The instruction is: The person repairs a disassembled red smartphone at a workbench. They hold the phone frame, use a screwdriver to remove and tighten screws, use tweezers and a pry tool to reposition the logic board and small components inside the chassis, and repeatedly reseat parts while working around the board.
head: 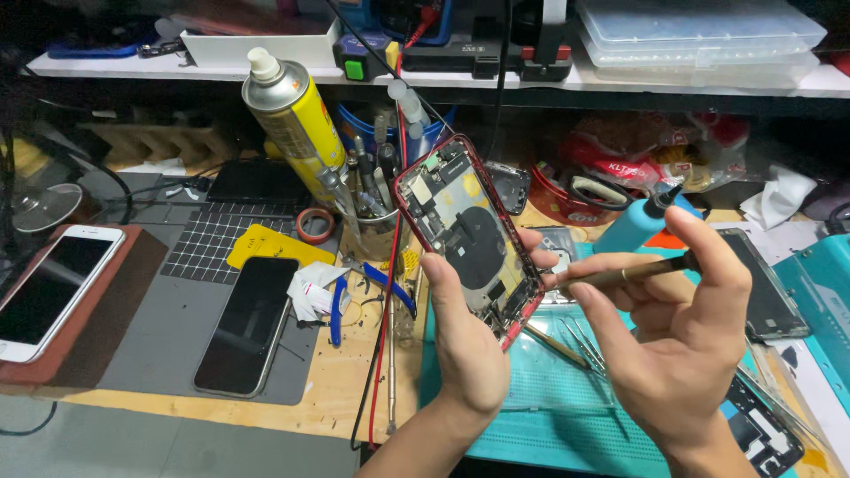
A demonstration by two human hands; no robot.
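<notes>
- Centrally, left hand wrapped around the lower edge of an opened phone body, thumb up along its near side, fingers closed behind the red frame; held tilted above the teal work mat, inner parts facing the camera.
- Inside the opened phone body: a dark round coil at the middle, small boards and connectors near the top end.
- Right hand pinched shut on a slim screwdriver, thumb and forefinger clamped on the shaft, tip aimed at the right edge of the phone body (touching it or not, cannot tell).
- Just behind the right hand, a blue bottle with a black nozzle.
- On the teal work mat under the hands, metal tweezers.
- Left on the grey mat, a dark phone lying face up; farther left, a white phone on a brown pad.
- Behind the phone body, a yellow spray can leaning, a cup of tools beside it, a red tape roll near the cup.
- Blue-handled cutters and a yellow pry card on the wooden bench between the mats.
</notes>
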